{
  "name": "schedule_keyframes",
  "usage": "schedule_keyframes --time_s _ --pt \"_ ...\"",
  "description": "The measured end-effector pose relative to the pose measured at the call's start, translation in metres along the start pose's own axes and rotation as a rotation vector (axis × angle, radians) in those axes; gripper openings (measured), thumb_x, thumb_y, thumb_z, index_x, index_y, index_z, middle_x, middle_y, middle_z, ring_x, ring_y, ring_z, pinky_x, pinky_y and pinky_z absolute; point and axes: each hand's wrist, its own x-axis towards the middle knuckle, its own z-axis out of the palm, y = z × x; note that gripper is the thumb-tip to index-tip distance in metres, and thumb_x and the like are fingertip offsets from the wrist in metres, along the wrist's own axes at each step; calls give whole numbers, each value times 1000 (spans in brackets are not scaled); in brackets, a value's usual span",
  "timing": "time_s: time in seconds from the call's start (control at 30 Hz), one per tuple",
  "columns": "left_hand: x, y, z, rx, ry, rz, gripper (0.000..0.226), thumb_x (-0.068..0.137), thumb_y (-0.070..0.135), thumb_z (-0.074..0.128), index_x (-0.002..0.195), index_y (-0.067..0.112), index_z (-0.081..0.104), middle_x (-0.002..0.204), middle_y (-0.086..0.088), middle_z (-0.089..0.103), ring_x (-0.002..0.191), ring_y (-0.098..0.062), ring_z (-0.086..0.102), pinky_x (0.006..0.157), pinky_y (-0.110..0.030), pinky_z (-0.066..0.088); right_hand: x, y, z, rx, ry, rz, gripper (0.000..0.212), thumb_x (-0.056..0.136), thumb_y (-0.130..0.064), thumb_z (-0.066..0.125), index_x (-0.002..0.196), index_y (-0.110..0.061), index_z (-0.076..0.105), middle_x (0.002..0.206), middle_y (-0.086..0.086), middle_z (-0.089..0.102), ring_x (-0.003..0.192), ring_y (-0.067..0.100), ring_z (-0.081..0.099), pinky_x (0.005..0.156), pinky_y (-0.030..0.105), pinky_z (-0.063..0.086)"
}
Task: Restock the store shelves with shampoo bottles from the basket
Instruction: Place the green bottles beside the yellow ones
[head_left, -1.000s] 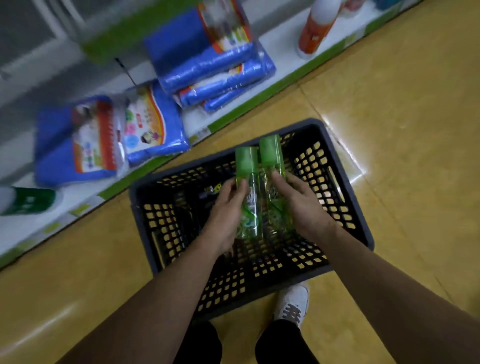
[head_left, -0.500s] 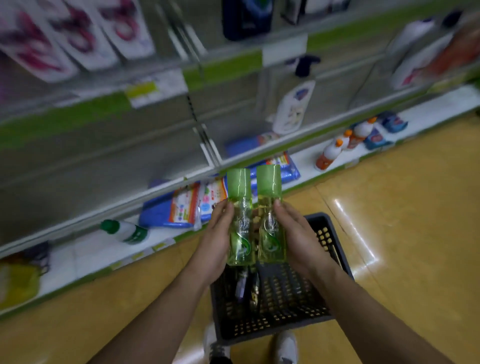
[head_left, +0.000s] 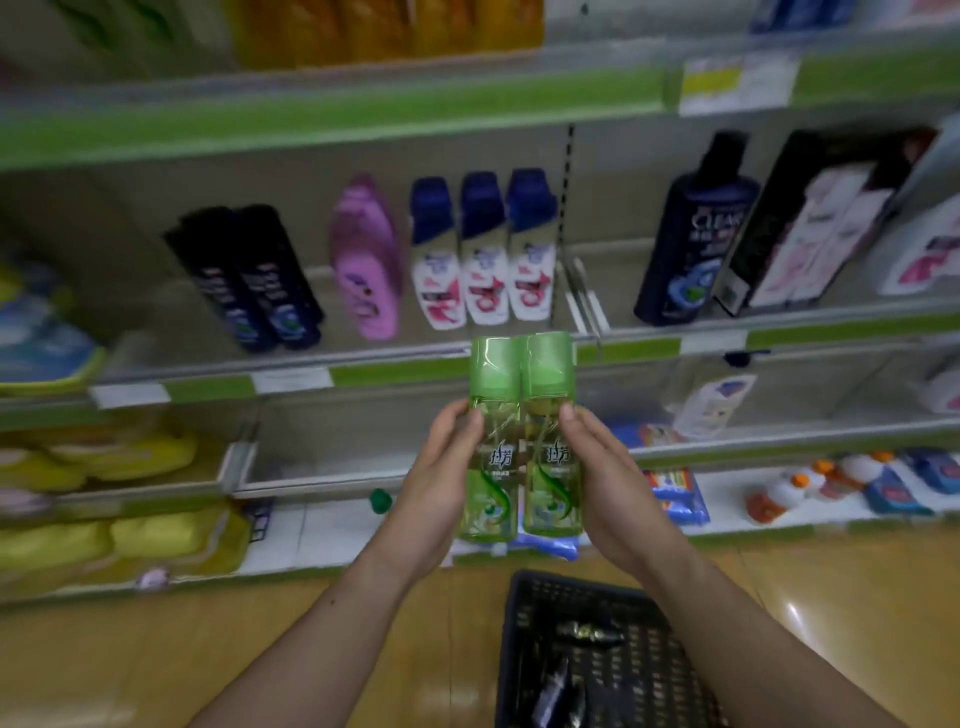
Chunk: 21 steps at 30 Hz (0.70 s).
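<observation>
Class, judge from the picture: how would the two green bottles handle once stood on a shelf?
Probably rigid: the green bottles show no dent between the left hand and right hand. Tall and narrow, so perhaps tippy. Looking full, likely weighty.

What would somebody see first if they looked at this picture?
The two green shampoo bottles jump out first: they are upright, side by side, right in the middle, held between the left hand and the right hand. Behind them on the shelf stand three white bottles with blue caps next to a pink bottle. A black basket sits on the floor below.
</observation>
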Motion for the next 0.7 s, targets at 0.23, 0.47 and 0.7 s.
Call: schedule_keyframes --time_s 0.23,0.47,0.7 --pt "-7 79 -66 -55 163 152 42 85 62 64 125 49 59 132 15 64 130 -11 54 111 -46 39 19 -41 103 -49 -141 -86 35 90 -41 60 123 -29 58 110 -27 68 99 -15 60 96 14 41" --pt "5 152 -140 -64 218 327 17 85 60 64 102 61 64 130 16 65 128 -8 55 114 -47 37 48 -67 198 -106 -259 -185 11 99 -35 54 107 -35 60 85 -39 67 87 -26 57 74 1 42" --pt "10 213 -193 -82 245 426 31 99 42 54 130 41 52 137 19 55 125 0 50 108 -29 31 58 -97 282 -220 -236 -310 43 98 -49 48 137 -30 52 113 -34 63 104 -21 52 94 9 33"
